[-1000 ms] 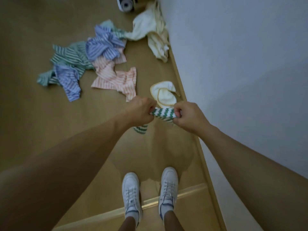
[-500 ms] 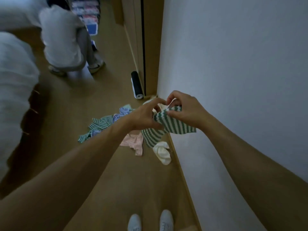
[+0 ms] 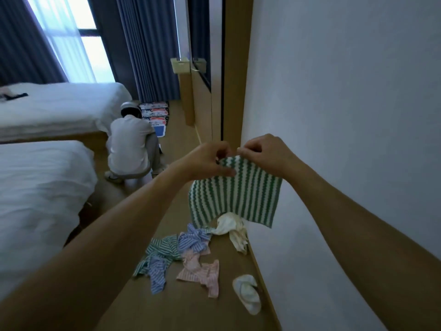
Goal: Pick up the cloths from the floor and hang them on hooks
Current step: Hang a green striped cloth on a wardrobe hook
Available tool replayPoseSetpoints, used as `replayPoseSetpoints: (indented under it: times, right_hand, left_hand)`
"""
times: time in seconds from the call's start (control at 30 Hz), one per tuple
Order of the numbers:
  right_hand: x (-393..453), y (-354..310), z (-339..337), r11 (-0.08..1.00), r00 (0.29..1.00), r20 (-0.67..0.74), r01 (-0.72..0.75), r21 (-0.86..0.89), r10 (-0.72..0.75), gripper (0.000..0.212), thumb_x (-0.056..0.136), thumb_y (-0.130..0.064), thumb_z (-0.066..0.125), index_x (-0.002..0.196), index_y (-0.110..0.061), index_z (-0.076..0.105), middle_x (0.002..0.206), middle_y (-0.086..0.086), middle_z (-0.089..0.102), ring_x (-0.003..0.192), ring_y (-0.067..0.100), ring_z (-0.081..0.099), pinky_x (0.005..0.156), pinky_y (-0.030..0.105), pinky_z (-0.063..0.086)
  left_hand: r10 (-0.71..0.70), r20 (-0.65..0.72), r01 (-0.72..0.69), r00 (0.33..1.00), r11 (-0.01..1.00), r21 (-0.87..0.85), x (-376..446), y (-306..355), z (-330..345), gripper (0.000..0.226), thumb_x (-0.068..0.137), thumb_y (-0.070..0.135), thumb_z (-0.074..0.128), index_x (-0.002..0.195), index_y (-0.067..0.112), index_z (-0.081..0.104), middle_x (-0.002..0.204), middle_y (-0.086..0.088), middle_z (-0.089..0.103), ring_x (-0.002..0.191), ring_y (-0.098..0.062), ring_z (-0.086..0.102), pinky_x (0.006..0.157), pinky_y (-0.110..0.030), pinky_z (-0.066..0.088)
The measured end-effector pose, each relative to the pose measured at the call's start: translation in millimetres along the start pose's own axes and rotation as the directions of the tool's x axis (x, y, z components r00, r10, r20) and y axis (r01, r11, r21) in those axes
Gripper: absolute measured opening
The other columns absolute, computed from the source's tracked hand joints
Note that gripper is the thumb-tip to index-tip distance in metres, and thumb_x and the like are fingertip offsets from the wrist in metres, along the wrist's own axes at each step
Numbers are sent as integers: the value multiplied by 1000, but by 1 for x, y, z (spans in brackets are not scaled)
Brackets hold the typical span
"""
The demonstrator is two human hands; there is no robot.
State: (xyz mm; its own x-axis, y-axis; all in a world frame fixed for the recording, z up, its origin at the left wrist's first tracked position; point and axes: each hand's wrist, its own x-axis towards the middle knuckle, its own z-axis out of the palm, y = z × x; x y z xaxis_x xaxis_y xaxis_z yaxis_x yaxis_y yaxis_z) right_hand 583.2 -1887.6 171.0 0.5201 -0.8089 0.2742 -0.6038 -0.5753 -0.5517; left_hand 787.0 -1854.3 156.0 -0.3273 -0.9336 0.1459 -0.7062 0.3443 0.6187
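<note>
A green-and-white striped cloth (image 3: 235,197) hangs spread out in front of me, held up by its top edge. My left hand (image 3: 210,161) pinches the top left part and my right hand (image 3: 265,154) pinches the top right part, close beside the white wall. Below on the wooden floor lie several more cloths: a green striped one (image 3: 162,249), blue striped ones (image 3: 194,241), a pink striped one (image 3: 202,273), a cream one (image 3: 232,229) by the wall and a small white one (image 3: 248,293). No hook is in view.
The white wall (image 3: 346,115) runs along my right. A wooden door frame (image 3: 235,68) and mirror stand ahead. Two white beds (image 3: 40,187) fill the left. A person (image 3: 132,149) crouches on the floor ahead by the curtains.
Both hands have lifted the green striped cloth from near the floor up to chest height and it now hangs unfolded. My view has risen from the floor toward the room.
</note>
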Motion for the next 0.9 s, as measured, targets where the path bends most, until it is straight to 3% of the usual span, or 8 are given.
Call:
replayPoseSetpoints:
  times: [0.1, 0.23, 0.4, 0.53, 0.6, 0.7, 0.83, 0.9]
  right_hand:
    - [11, -28, -6, 998, 998, -38, 42, -36, -43, 19, 90, -34, 63, 80, -23, 74, 76, -11, 68, 70, 1, 61, 60, 18, 42]
    - [19, -62, -8, 992, 991, -34, 128, -8, -128, 4, 82, -30, 72, 81, -33, 69, 78, -19, 66, 75, -10, 60, 58, 3, 40]
    - [29, -89, 0, 981, 981, -32, 191, -16, -191, 18, 76, -18, 75, 75, -32, 65, 75, -16, 65, 72, -6, 60, 60, 9, 40]
    - [38, -110, 2, 962, 962, 35, 273, -23, -272, 10, 78, -30, 76, 84, -29, 69, 81, -16, 64, 75, -3, 59, 63, 13, 40]
    - [44, -122, 2, 948, 946, 74, 318, -17, -316, 13, 80, -40, 75, 84, -29, 69, 79, -15, 62, 71, -2, 56, 59, 12, 37]
    - [52, -138, 3, 927, 924, 85, 374, -10, -372, 15, 87, -36, 69, 85, -22, 73, 76, -8, 64, 70, 6, 57, 63, 24, 46]
    - [56, -159, 7, 891, 891, 17, 453, -31, -453, 11, 89, -30, 68, 84, -22, 74, 70, -17, 59, 65, -2, 54, 60, 11, 38]
    - [55, -171, 10, 871, 873, 18, 488, -50, -488, 13, 90, -32, 66, 89, -22, 75, 76, -13, 63, 69, 0, 55, 62, 14, 41]
  left_hand:
    - [-106, 5, 106, 994, 992, -75, -8, 7, -34, 18, 89, 41, 64, 96, 24, 61, 91, 0, 67, 81, -6, 64, 70, -21, 49]
    - [-187, -21, 183, 982, 975, -124, -25, 9, -67, 24, 98, 33, 51, 100, 16, 68, 98, -10, 67, 91, -24, 65, 84, -38, 49]
    - [-104, -97, 112, 990, 990, 85, -52, 10, -89, 15, 93, 28, 61, 87, 19, 70, 81, 1, 67, 78, -11, 64, 76, -29, 50]
    - [-2, -241, 62, 970, 969, 240, -71, 17, -101, 14, 92, 29, 64, 87, 16, 67, 78, -1, 65, 72, -15, 61, 65, -25, 46]
    - [4, -294, 84, 956, 954, 289, -84, 20, -109, 18, 89, 36, 66, 86, 19, 63, 77, 0, 61, 68, -12, 57, 62, -24, 45]
    - [5, -391, 140, 920, 929, 342, -105, 27, -121, 17, 88, 37, 68, 81, 24, 59, 74, 10, 55, 64, 0, 50, 57, -12, 38]
    - [-18, -498, 251, 867, 879, 405, -132, 44, -130, 13, 90, 30, 67, 90, 17, 66, 74, 11, 56, 67, -4, 52, 59, -18, 37]
    - [-35, -542, 315, 840, 843, 435, -148, 55, -130, 14, 92, 31, 64, 92, 18, 68, 74, 9, 56, 69, -10, 53, 63, -25, 40]
